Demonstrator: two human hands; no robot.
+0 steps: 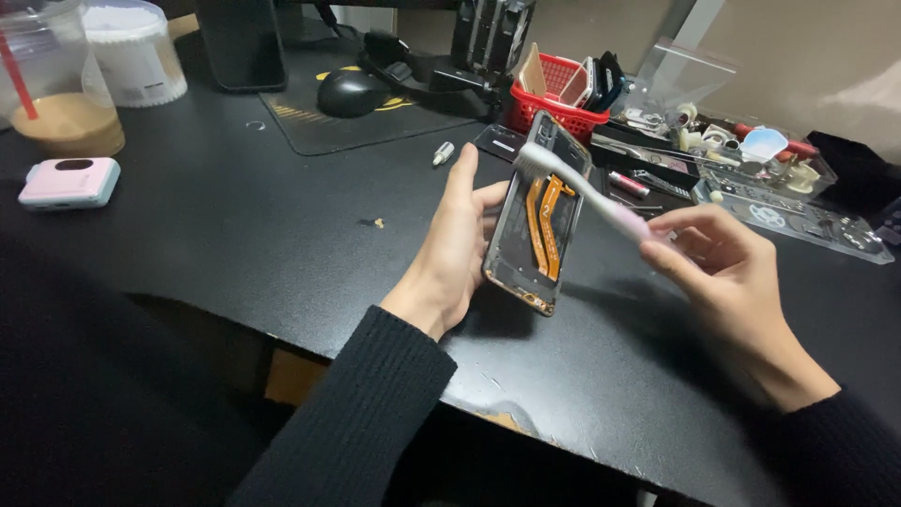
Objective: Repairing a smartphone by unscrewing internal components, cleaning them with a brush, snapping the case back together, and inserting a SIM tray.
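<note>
Our left hand [450, 249] grips an opened black phone frame with orange flex cables [538, 225]; our right hand [723, 263] pinches a pale pink toothbrush [582, 188], bristles touching the frame's top.

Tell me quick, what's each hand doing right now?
Left hand: closed on the opened phone, held upright.
Right hand: closed on the toothbrush, bristles at the phone's top.

A black desk [235, 216] fills most of the frame, its front edge running from lower left to lower right, with chipped spots showing pale wood beneath. In the upper right a plain beige wall [807, 56] stands behind it. The light is dim and even.
</note>
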